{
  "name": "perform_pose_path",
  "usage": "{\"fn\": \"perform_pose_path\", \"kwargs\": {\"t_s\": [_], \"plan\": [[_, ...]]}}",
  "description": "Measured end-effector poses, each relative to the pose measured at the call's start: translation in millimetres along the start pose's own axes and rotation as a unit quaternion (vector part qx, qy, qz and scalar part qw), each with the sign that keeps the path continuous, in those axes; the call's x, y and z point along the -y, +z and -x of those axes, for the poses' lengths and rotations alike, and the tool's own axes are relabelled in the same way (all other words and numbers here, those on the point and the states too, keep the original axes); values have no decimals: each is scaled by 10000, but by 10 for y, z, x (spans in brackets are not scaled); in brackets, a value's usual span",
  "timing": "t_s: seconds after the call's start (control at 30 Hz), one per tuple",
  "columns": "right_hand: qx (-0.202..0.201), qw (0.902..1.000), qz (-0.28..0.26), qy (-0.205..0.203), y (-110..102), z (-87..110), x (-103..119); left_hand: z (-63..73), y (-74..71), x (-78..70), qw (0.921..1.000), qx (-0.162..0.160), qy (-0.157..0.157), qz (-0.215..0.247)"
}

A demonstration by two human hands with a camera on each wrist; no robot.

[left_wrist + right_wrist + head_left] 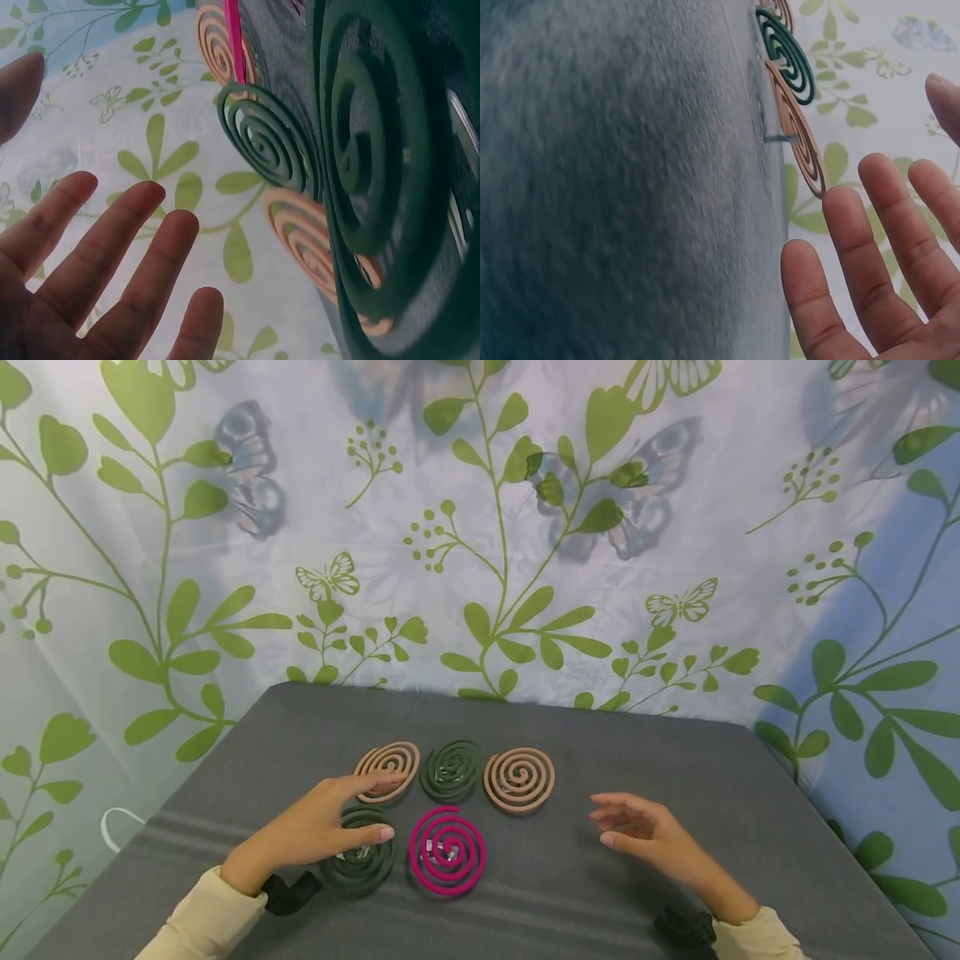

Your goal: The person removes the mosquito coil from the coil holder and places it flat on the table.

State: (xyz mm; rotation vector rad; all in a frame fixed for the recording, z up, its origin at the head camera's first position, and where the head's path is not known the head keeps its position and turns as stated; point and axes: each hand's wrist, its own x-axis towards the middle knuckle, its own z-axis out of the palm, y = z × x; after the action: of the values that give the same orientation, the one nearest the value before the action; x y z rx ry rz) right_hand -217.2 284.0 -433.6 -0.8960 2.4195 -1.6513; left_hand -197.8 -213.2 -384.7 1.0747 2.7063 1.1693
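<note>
Spiral mosquito coils lie on a grey cloth-covered table in two rows. The back row has a tan coil (389,766) at left, a dark green coil (450,772) in the middle and another tan coil (520,776) at right. In front are a second green coil (362,860) and a magenta coil (448,852). My left hand (318,827) hovers above the front green coil, partly covering it, fingers reaching over the left tan coil. The left wrist view shows its fingers (127,277) spread, holding nothing. My right hand (645,831) is held right of the coils, fingers relaxed.
The grey table (570,902) runs back to a hanging curtain (315,485) printed with green leaves and butterflies. A white loop (112,827) shows beside the table's left edge. Shiny bits show at the middles of some coils.
</note>
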Motion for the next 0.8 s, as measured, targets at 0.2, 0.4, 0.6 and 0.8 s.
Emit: {"fn": "perform_pose_path", "kwargs": {"t_s": [0.2, 0.4, 0.6, 0.8], "plan": [[185, 9997, -167, -33, 92, -65, -10, -82, 71, -1, 9992, 269, 123, 276], [384, 9987, -310, -108, 190, -146, -35, -113, 111, -8, 9982, 516, 166, 253], [628, 9969, -480, -62, 276, -226, -38, -131, 115, 1, 9974, 672, -46, 240], [831, 9949, -572, 7, 346, -289, -48, -149, 137, 36, 9969, 767, -162, 110]]}}
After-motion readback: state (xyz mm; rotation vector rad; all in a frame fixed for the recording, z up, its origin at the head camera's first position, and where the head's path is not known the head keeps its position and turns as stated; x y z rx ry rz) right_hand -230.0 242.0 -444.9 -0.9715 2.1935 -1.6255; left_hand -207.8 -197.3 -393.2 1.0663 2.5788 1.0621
